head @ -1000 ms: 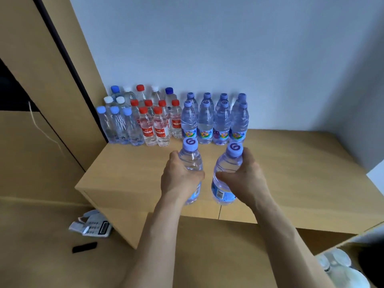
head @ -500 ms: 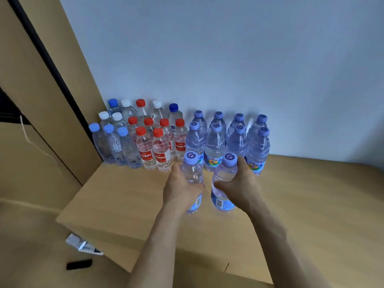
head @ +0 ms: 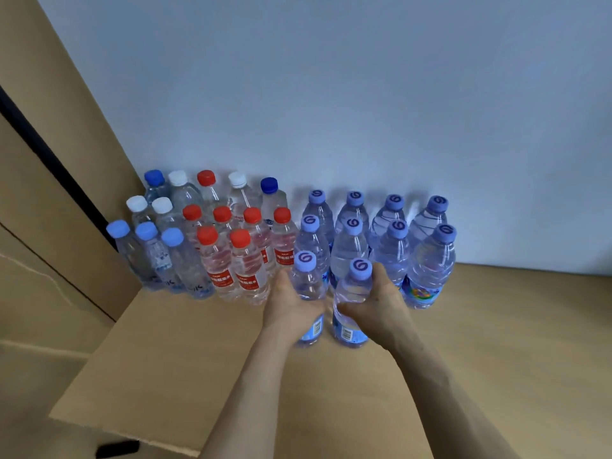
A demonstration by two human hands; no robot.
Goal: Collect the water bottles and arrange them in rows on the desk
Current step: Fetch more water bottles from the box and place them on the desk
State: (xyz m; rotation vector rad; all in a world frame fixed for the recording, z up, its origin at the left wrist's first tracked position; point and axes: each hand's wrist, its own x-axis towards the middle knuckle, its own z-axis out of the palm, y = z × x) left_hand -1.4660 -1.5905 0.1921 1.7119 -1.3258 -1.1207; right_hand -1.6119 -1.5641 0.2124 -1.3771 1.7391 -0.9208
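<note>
Ideally the left hand (head: 289,311) and right hand (head: 382,309), clamped round the held bottles (head: 352,289), seat them upright just before the purple-capped rows (head: 395,251).

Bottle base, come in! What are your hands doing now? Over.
Left hand grips left bottle, right hand grips right bottle. Both upright, just before the purple-capped rows. Nothing in the way.

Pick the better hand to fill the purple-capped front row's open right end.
Right: the right hand, holding a clear purple-capped plastic bottle, borders that gap; the left hand is farther off.
</note>
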